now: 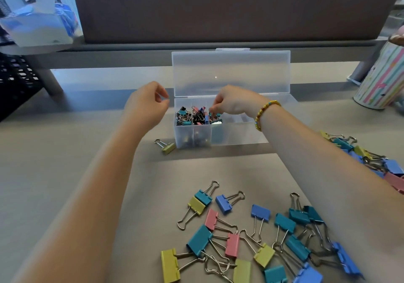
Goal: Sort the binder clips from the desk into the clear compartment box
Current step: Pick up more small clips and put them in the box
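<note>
A person's two bare hands reach over a grey desk [65, 173] toward a clear compartment box [218, 134] whose lid stands open at the far side. The right hand [231, 102], wearing a yellow beaded bracelet [265, 113], dips its curled fingertips into the box's third compartment from the left and pinches a small teal binder clip [213, 115]. The left hand [146, 105] hovers just left of the box, fingers loosely curled with thumb and forefinger near each other; whether it holds anything cannot be made out. The three left compartments hold small mixed-colour clips, blurred together; the right end is hidden by the wrist. Large binder clips [251, 239] in yellow, teal, blue and pink lie scattered nearest the camera, some cut off by the bottom edge. One yellow clip [167, 147] lies beside the box's left corner.
</note>
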The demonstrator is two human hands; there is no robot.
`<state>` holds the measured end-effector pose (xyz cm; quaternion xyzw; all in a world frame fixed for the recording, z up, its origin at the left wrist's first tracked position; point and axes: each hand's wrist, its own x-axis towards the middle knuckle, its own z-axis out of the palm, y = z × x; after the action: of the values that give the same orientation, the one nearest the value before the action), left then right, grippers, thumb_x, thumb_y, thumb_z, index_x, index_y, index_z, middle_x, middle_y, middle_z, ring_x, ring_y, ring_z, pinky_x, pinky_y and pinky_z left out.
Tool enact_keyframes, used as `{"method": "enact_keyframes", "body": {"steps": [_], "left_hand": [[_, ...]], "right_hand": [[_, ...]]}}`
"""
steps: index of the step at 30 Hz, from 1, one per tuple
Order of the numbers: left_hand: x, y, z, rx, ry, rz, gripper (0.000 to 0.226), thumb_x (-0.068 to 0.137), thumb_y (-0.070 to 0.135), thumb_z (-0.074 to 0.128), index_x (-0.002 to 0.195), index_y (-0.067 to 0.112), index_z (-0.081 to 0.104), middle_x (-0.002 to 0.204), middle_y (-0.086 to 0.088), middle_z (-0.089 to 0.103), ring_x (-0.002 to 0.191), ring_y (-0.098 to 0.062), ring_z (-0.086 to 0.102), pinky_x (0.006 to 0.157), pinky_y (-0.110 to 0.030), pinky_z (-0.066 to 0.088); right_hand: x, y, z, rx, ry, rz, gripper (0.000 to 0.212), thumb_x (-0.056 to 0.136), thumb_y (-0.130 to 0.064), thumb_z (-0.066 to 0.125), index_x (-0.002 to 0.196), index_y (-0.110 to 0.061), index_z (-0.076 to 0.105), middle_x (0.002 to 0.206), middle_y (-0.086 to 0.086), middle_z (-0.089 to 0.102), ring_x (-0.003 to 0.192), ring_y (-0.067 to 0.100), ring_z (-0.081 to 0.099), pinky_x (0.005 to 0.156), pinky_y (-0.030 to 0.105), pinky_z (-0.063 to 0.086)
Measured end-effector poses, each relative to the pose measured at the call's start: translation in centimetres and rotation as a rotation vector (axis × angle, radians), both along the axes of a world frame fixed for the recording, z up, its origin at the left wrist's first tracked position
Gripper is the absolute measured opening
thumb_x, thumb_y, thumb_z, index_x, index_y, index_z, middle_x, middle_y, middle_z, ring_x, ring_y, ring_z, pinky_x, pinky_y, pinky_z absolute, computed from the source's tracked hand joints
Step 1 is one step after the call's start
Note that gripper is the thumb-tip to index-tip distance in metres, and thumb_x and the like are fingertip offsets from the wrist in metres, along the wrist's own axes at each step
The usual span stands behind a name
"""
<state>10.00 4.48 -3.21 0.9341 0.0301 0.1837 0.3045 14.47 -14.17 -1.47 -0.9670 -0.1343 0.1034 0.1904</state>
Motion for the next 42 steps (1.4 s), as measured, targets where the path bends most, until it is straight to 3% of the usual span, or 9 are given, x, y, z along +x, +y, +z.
{"method": "enact_keyframes", "body": {"steps": [4,9,12,15,19,26,33,38,42], "left_hand": [[-0.5,0.8,-1.0,0.087,0.129,-0.013,0.017,0.089,0.010,0.050,0.102,0.016,0.058,0.090,0.000,0.053,0.086,-0.021,0.050,0.074,-0.027,0.036],[-1.9,0.9,-2.6,0.300,0.307,-0.203,0.045,0.085,-0.008,0.045,0.122,0.014,0.058,0.124,-0.012,0.053,0.110,-0.025,0.050,0.088,-0.027,0.036],[-2.7,1.2,-3.0,0.328,0.329,-0.227,0.039,0.086,-0.003,0.049,0.120,0.014,0.060,0.127,-0.012,0.052,0.118,-0.025,0.045,0.097,-0.027,0.033],[-3.8,1.4,-2.8,0.315,0.359,-0.260,0.027,0.090,0.008,0.054,0.114,0.013,0.063,0.123,-0.010,0.054,0.117,-0.022,0.046,0.088,-0.021,0.031],[-5.3,0.9,-2.7,0.300,0.380,-0.286,0.024,0.090,0.010,0.055,0.114,0.011,0.061,0.123,-0.011,0.053,0.114,-0.022,0.048,0.081,-0.018,0.029],[-8.3,1.1,-3.1,0.244,0.526,-0.397,0.038,0.089,0.011,0.057,0.126,0.018,0.052,0.130,-0.005,0.047,0.118,-0.018,0.044,0.102,-0.028,0.033],[-10.3,0.0,-4.4,0.223,0.312,-0.272,0.029,0.088,0.020,0.060,0.111,0.002,0.055,0.107,-0.008,0.045,0.093,-0.015,0.046,0.083,-0.016,0.034],[-11.0,-1.6,-4.3,0.005,0.229,-0.256,0.018,0.090,0.016,0.056,0.103,0.010,0.044,0.087,-0.005,0.048,0.077,-0.019,0.044,0.068,-0.026,0.043],[-11.3,-2.3,-3.3,0.052,0.432,-0.354,0.022,0.094,0.022,0.049,0.114,0.018,0.040,0.079,0.000,0.044,0.069,-0.013,0.041,0.061,-0.024,0.037]], "right_hand": [[-0.5,0.1,-1.2,0.013,-0.118,-0.101,0.027,0.092,-0.024,0.059,0.108,-0.003,0.062,0.104,0.012,0.063,0.088,0.022,0.053,0.075,0.031,0.043],[-2.0,-0.1,-1.7,0.179,-0.269,-0.163,0.008,0.097,-0.021,0.049,0.101,-0.015,0.048,0.093,0.005,0.057,0.080,0.019,0.052,0.064,0.027,0.039],[-4.1,-0.3,-1.4,0.277,-0.372,-0.134,0.008,0.098,-0.019,0.044,0.104,-0.016,0.048,0.089,0.002,0.054,0.078,0.017,0.049,0.056,0.023,0.034],[-6.6,-0.5,-1.0,0.338,-0.437,-0.056,0.008,0.098,-0.017,0.043,0.103,-0.016,0.049,0.083,-0.003,0.049,0.077,0.015,0.047,0.060,0.023,0.035],[-9.5,-0.5,-0.9,0.272,-0.320,0.041,0.014,0.098,-0.016,0.042,0.106,-0.016,0.053,0.085,-0.005,0.050,0.081,0.017,0.047,0.068,0.029,0.041],[-13.6,-1.7,-2.6,-0.033,0.003,0.240,0.029,0.095,-0.012,0.048,0.121,-0.022,0.055,0.097,-0.007,0.047,0.093,0.012,0.046,0.072,0.020,0.035],[-15.0,-1.3,-3.7,0.018,0.048,0.317,0.030,0.091,-0.023,0.058,0.121,-0.024,0.057,0.107,-0.003,0.042,0.104,0.012,0.043,0.096,0.032,0.040],[-14.6,-1.3,-3.9,-0.022,0.062,0.293,0.021,0.089,-0.029,0.060,0.107,-0.019,0.060,0.104,-0.003,0.045,0.099,0.011,0.043,0.085,0.024,0.038],[-14.0,-1.6,-4.4,0.029,0.062,0.189,0.009,0.091,-0.026,0.058,0.093,-0.020,0.053,0.097,-0.002,0.053,0.090,0.015,0.050,0.075,0.025,0.037]]}}
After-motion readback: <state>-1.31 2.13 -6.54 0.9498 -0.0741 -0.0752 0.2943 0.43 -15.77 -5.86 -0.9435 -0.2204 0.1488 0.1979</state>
